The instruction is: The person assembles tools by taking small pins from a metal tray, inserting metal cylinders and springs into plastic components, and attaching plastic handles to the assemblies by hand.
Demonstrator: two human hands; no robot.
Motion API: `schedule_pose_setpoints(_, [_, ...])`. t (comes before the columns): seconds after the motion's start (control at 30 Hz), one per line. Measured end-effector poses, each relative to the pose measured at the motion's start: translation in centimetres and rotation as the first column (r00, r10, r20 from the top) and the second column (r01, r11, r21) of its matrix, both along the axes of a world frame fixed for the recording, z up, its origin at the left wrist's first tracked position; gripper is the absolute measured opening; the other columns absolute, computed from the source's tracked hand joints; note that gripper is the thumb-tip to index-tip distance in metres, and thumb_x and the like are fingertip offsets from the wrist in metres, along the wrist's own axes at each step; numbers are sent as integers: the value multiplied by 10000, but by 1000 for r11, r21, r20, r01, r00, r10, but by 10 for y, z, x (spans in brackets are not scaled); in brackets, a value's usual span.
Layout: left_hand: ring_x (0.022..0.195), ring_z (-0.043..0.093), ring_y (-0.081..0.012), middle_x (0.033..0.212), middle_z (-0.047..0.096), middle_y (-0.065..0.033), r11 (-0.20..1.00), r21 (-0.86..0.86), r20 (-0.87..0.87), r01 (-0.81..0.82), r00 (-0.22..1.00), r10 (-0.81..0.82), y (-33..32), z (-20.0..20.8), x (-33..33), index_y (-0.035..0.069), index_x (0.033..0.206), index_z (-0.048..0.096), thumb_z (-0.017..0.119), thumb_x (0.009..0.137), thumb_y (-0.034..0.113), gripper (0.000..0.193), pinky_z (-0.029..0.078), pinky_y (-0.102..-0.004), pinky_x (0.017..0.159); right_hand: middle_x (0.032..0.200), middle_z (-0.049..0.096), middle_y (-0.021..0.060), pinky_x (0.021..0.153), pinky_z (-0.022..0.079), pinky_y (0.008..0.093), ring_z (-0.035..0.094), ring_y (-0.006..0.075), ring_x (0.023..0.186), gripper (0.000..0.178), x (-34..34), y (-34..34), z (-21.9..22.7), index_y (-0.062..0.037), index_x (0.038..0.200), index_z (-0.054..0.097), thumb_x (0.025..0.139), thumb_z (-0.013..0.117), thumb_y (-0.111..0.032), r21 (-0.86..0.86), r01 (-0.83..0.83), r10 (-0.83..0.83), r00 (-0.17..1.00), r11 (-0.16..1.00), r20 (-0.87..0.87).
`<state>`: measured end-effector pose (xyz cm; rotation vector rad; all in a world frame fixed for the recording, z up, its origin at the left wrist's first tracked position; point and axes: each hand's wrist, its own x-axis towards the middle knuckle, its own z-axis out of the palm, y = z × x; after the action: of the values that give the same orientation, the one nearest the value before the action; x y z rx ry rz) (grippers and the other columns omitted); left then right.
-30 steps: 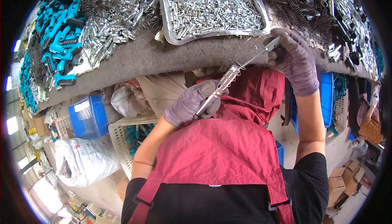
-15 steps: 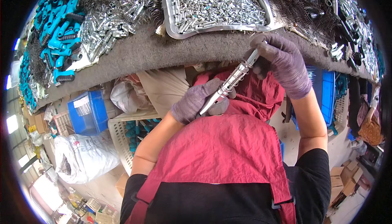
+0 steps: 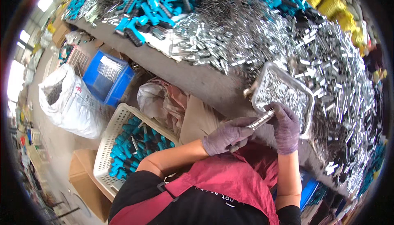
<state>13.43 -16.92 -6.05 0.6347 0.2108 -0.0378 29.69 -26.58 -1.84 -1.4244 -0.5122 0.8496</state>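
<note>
A shiny metal shaft, which had a coil spring round it a moment earlier, lies tilted between my gloved hands. My left hand, in a grey-purple glove, is wrapped round its lower end. The fingers of my right hand, gloved alike, are closed on the upper end. Just beyond them is a metal tray of small silvery parts, partly covered by the right hand. The spring is too blurred to make out now.
Heaped on the bench are silvery metal parts, dark springs and teal tool handles. To the left stand a cream basket of teal pieces, a blue bin, a white sack and a cardboard box.
My head has turned left, so the tray and bench heaps appear farther right and the basket shows more fully. Both hands still hold the metal shaft, now closer to the tray in the picture.
</note>
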Motion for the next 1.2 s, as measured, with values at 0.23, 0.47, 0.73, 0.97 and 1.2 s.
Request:
schedule_pose_setpoints(0.23, [439, 435, -64, 547, 500, 7, 816, 224, -106, -532, 819, 563, 81, -6, -45, 19, 831, 583, 554, 870, 314, 298, 328, -187, 416, 878, 633, 32, 705, 444, 211, 540, 77, 771, 320, -26, 168, 30, 29, 1062, 606, 892, 572, -239, -210, -395, 446, 825, 894, 347])
schedule_pose_setpoints(0.47, [480, 444, -58, 733, 567, -37, 331, 435, 79, -837, 402, 912, 167, -24, -49, -1, 984, 549, 588, 853, 234, 272, 330, -187, 409, 966, 632, 163, 792, 461, 383, 591, 343, 909, 314, -57, 377, 25, -98, 1051, 622, 852, 547, -329, -400, -424, 506, 174, 813, 845])
schedule_pose_setpoints(0.73, [432, 437, -53, 767, 557, -40, 248, 323, 31, -913, 272, 962, 186, -31, -45, -15, 1149, 492, 564, 871, 202, 360, 314, -184, 335, 989, 646, 179, 790, 497, 438, 622, 332, 943, 284, -124, 485, -13, -50, 956, 632, 768, 594, -260, -464, -98, 474, 145, 880, 868])
schedule_pose_setpoints(0.97, [424, 439, -49, 736, 557, -42, 282, 209, 57, -936, 300, 952, 191, -34, -49, 3, 1121, 505, 580, 862, 164, 314, 326, -182, 330, 982, 636, 182, 823, 485, 383, 614, 327, 904, 398, -59, 441, 24, -89, 1057, 622, 739, 624, -329, -73, -209, 116, 201, 975, 973])
schedule_pose_setpoints(1.2, [450, 523, -100, 731, 608, -75, 705, 180, -71, -686, 706, 705, 178, -16, -70, 45, 1040, 551, 618, 817, 230, 297, 366, -197, 342, 689, 557, 5, 453, 378, 175, 479, 43, 517, 310, 11, 265, 88, -52, 1126, 571, 853, 563, -199, 110, -378, 286, 832, 919, 476])
